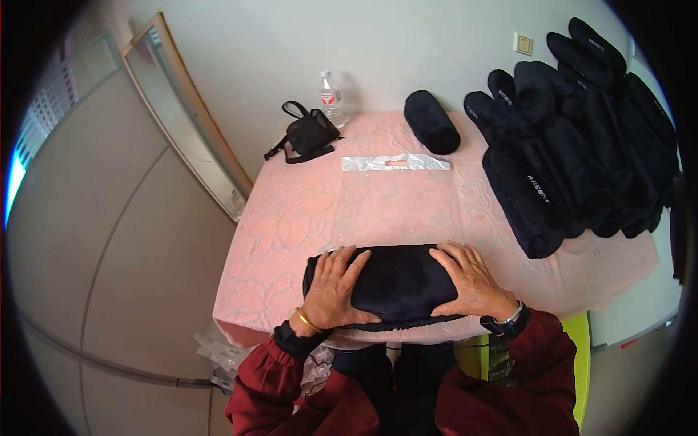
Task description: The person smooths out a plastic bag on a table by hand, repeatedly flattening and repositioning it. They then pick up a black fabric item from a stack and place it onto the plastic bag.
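A black plush bolster pillow (403,280) lies lengthwise at the near edge of the table, with a gathered seam along its near side. Gripping its left end is my left hand (336,287), fingers over the far side and thumb along the near part. My right hand (469,280) holds the right end in the same way, thumb pointing inward. Beyond the pillow, a clear plastic bag with a white handle strip (360,163) lies flat on the pink cloth (283,211). The pillow's underside is hidden.
Several black pillows (538,182) with white lettering are piled at the right. Another pillow (432,122) rests by the wall. A black strapped pouch (311,134) and a plastic bottle (330,98) stand at the back left. A yellow-green chair (579,356) is below right.
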Demonstrator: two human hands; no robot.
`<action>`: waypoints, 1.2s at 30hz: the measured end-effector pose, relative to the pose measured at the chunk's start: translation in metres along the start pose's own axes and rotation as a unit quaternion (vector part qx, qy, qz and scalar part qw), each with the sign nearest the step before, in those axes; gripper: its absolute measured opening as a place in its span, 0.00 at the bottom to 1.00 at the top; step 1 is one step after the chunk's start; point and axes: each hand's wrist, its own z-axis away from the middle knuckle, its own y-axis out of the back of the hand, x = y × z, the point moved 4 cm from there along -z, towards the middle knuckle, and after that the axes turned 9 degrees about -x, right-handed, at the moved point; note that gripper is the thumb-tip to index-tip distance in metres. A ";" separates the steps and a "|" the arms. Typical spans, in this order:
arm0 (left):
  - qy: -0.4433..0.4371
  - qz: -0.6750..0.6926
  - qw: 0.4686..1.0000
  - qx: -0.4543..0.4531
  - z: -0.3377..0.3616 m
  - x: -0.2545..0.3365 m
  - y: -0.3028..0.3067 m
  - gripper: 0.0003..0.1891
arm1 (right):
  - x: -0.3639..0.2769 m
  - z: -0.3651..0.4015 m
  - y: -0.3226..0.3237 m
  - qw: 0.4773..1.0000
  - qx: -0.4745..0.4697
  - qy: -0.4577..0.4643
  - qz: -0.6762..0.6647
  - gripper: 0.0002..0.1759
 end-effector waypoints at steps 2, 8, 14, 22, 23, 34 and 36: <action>0.006 0.001 1.000 0.013 0.001 -0.001 -0.005 0.64 | 0.002 0.001 -0.004 1.000 -0.002 0.004 0.006 0.63; 0.004 0.026 0.999 0.046 0.003 0.000 -0.011 0.63 | 0.000 0.000 -0.007 0.999 -0.008 -0.032 0.026 0.63; -0.014 0.026 0.998 0.056 0.001 -0.008 -0.013 0.63 | -0.003 0.001 -0.009 0.997 -0.008 -0.075 0.010 0.62; -0.017 0.022 0.998 0.050 0.000 -0.014 -0.021 0.63 | -0.005 0.006 -0.019 0.997 0.024 -0.079 0.004 0.59; -0.016 0.023 0.998 0.048 0.000 -0.014 -0.021 0.63 | -0.006 0.007 -0.021 0.996 0.028 -0.084 0.009 0.59; 0.001 0.029 0.999 0.038 -0.003 -0.011 -0.016 0.63 | -0.005 0.009 -0.021 0.994 0.059 -0.093 0.002 0.58; -0.005 0.024 0.999 0.042 -0.003 -0.012 -0.017 0.63 | -0.005 0.009 -0.021 0.994 0.059 -0.089 -0.002 0.58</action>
